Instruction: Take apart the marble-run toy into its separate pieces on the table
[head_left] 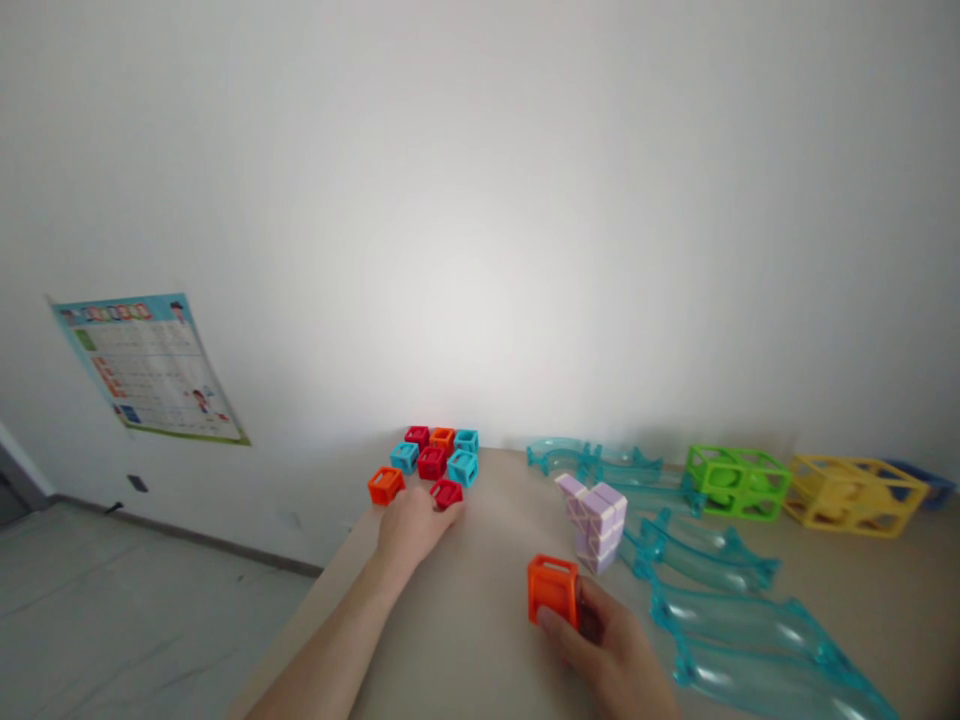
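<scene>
My left hand (411, 530) is at the front of a cluster of small open-framed cubes, its fingers closed around a red cube (448, 493); part of that cube and some fingertips are hidden. Just left of it sits an orange cube (386, 486). Behind stand red, orange and light-blue cubes, among them a red cube (432, 462) and a light-blue cube (463, 467). Nearer to me, my right hand (611, 645) grips another orange cube (553, 592) between thumb and fingers, apart from the cluster.
A lilac-and-white folded block puzzle (600, 525) stands mid-table. Translucent teal track pieces (757, 620) spread over the right side. Green (739, 483) and yellow (855, 495) frame blocks sit against the wall. A poster (150, 370) hangs left, above the floor; the table's left edge runs beside my left arm.
</scene>
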